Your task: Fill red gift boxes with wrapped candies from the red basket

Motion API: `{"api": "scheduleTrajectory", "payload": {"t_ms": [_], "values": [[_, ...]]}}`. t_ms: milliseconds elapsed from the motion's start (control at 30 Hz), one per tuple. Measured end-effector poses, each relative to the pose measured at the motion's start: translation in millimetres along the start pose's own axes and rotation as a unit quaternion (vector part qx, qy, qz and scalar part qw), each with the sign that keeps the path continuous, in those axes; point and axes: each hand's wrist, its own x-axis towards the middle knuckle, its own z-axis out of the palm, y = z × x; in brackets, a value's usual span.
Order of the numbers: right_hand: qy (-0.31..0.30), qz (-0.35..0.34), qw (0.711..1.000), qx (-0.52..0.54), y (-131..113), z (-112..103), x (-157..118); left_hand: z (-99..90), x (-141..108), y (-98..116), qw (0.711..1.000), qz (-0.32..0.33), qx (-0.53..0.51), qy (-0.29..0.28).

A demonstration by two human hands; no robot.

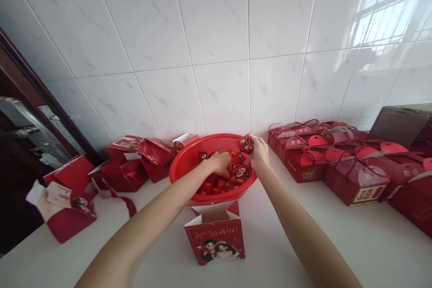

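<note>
A red plastic basket (pixel 178 166) holds many red-wrapped candies (pixel 241 172). My left hand (pixel 221 164) reaches down into it among the candies, its fingers curled; what they grip, if anything, is hidden. At the basket's right rim, my right hand (pixel 259 155) is closed on red-wrapped candies (pixel 246 144), held up over the edge. Directly in front of the basket stands a red gift box (pixel 216 240) with its top open and a cartoon bride and groom on its front. Its inside is mostly out of sight.
Several closed red gift boxes (pixel 357 182) with cord handles stand in rows at right. On the left are more red boxes (pixel 70 220), some with open flaps, and a red ribbon (pixel 126 202). A tiled wall (pixel 222 85) rises behind the white table (pixel 162 243).
</note>
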Motion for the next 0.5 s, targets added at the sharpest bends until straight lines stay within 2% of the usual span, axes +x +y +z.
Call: {"api": "scheduleTrajectory", "payload": {"t_ms": [133, 233, 367, 500], "values": [[-0.005, 0.007, 1.000, -0.011, 1.9, -0.6, -0.1, -9.0, -14.2, -38.0, 0.994, -0.106, 0.028, 0.025], [-0.012, 0.007, 1.000, -0.021, 2.9, 0.0, 0.1, -13.9, -20.7, -53.7, 0.986, -0.157, 0.032, 0.040], [0.005, 0.019, 1.000, -0.002, 1.0, 2.4, -1.7, -14.2, -21.1, -58.0, 0.982, -0.175, 0.019, 0.068], [0.006, 0.028, 1.000, 0.003, -2.6, 4.0, -5.8, -10.7, -20.8, -58.2, 0.984, -0.152, -0.023, 0.094]]}}
